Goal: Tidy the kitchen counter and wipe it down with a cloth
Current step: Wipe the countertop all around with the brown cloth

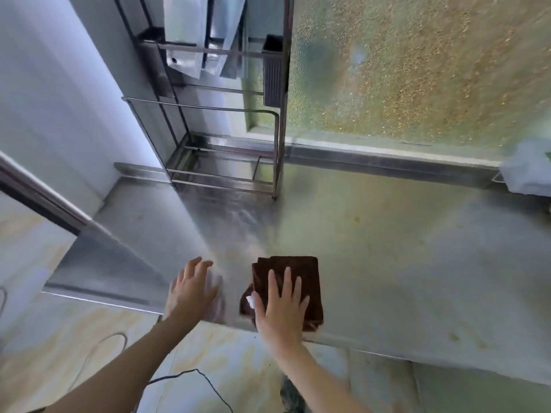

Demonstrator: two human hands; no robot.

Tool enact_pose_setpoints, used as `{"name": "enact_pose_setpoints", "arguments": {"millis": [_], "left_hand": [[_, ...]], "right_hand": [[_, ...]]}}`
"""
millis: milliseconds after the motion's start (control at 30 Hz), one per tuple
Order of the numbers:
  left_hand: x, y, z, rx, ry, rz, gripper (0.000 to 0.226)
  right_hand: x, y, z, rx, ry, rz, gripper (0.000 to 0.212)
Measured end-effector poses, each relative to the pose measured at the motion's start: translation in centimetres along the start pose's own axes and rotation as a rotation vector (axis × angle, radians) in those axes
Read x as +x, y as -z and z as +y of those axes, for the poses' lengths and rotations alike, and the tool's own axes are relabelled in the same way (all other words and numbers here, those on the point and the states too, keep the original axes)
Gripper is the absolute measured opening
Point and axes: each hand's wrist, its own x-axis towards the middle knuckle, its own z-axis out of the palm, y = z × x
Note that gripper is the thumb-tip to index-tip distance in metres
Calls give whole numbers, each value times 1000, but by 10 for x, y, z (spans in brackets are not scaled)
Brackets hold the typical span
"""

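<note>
While I watch from the head view, the white wall and a sliver of tiled floor fill the far left of the frame, with a thin black cable (190, 380) trailing across the floor at the lower left. Just right of that, my left hand (190, 289) lies flat on the front edge of the steel counter (402, 248), fingers straight and spread apart, holding nothing. At upper centre a wire dish rack (220, 138) stands at the back of the counter, with shiny metal trays (193, 34) propped in its top tier. Below it, at lower centre, my right hand (283, 305) presses down on the folded brown cloth (301, 281), fingers straight and slightly apart, palm on top rather than gripping. The cloth sits at the near edge of the counter, partly overhanging it. Further right lie faint yellowish marks on the bare steel, and a pale bundle (527, 168) at the right edge.

My worry is that edge: pulling toward me could drag the cloth off onto the floor. A flat palm may also let the folds slide apart, and a long forward sweep could knock the rack.
</note>
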Motion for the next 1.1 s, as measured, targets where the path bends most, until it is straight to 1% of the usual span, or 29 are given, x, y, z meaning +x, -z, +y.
{"name": "enact_pose_setpoints", "arguments": {"millis": [67,100,133,200,233,267,333,367,400,433,467,533,567,600,633,667,700,733,800,833,867,933,967,1000,1033,1100], "left_hand": [[7,-4,-24,120,26,-47,79],[13,-8,-34,176,25,-82,89],[19,-12,-43,221,17,-117,96],[30,-20,-54,260,-8,-160,106],[34,-22,-58,278,-21,-162,110],[38,-25,-60,303,-53,-151,113],[44,-25,-63,286,-85,-83,113],[46,-22,-62,240,-59,-58,112],[47,-17,-61,188,-7,-42,113],[47,-12,-59,134,57,-24,115],[48,-7,-60,88,121,3,113],[47,1,-70,43,185,42,101],[45,6,-76,57,197,38,95],[42,12,-86,71,203,27,92],[39,17,-96,75,208,22,91],[37,24,-107,78,213,18,94],[38,31,-118,88,221,17,101],[41,37,-129,106,230,22,112],[51,44,-155,138,242,19,133],[57,47,-165,156,237,9,136],[62,50,-172,173,215,-10,136],[72,55,-181,189,138,-40,135],[76,57,-185,191,95,-48,134],[78,60,-187,187,56,-59,132],[80,63,-191,179,18,-76,129],[81,67,-202,172,-15,-85,123]], "right_hand": [[5,-18,4,-119,36,-147,63],[17,-20,9,-171,111,-176,65],[36,-18,17,-243,209,-181,65],[87,-3,32,-392,418,-140,65],[115,6,34,-404,434,-152,67],[137,16,31,-379,374,-157,69],[160,19,19,-309,228,-98,69],[157,15,9,-283,195,-69,65],[147,7,-1,-288,204,-23,61],[134,-2,-9,-301,257,3,58],[117,-10,-17,-322,339,-6,57],[84,-22,-22,-390,562,-107,56],[78,-23,-18,-425,705,-173,56],[83,-23,-11,-457,872,-192,57],[95,-21,-3,-512,990,-203,59],[110,-17,0,-569,1043,-217,63],[125,-11,-1,-602,1015,-221,69],[140,-7,-6,-584,924,-204,78],[159,-6,-28,-489,600,-219,94],[162,-9,-44,-431,438,-196,94],[160,-13,-61,-386,311,-145,89],[153,-28,-94,-281,152,-61,71],[146,-38,-109,-248,131,-32,64],[137,-49,-121,-257,162,0,60],[124,-63,-135,-282,238,23,59],[91,-85,-160,-350,422,-58,59]]}}
